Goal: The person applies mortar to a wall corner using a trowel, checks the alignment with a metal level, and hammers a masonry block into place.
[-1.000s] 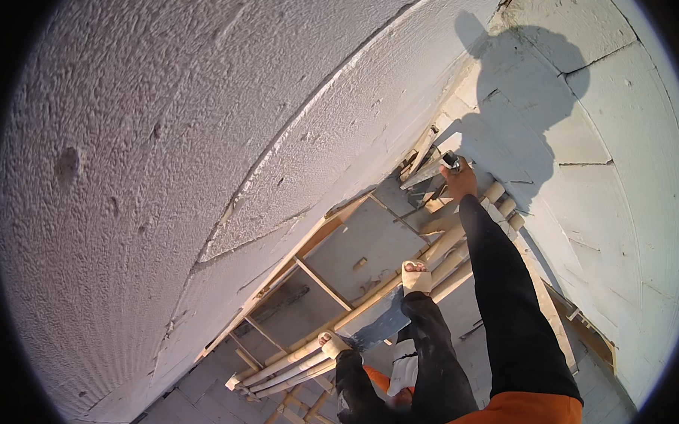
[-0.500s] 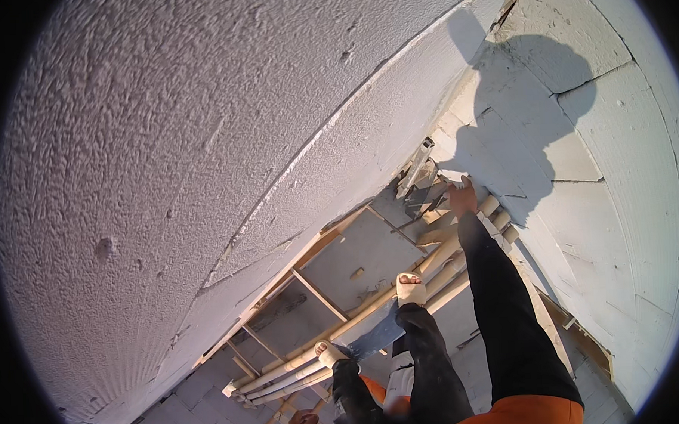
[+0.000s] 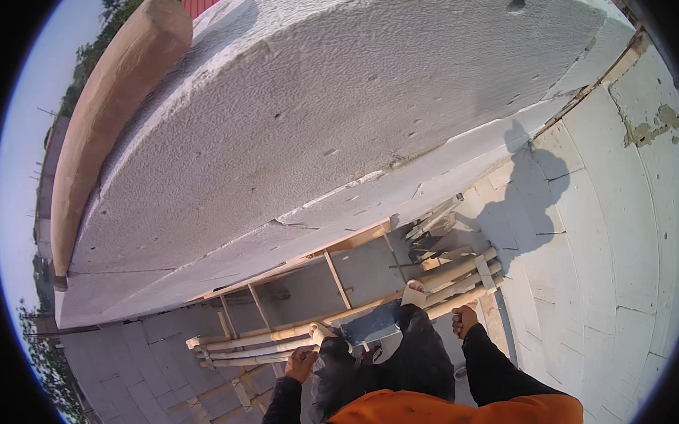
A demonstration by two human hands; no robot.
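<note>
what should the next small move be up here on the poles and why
Perhaps steady the left hand against the rough white block wall: the feet are on a narrow platform of pale round wooden poles with open gaps beside it, and neither that hand nor the right hand touches the wall.

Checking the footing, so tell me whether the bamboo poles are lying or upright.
Lying: the bamboo poles stretch side by side beneath the person's feet.
</note>
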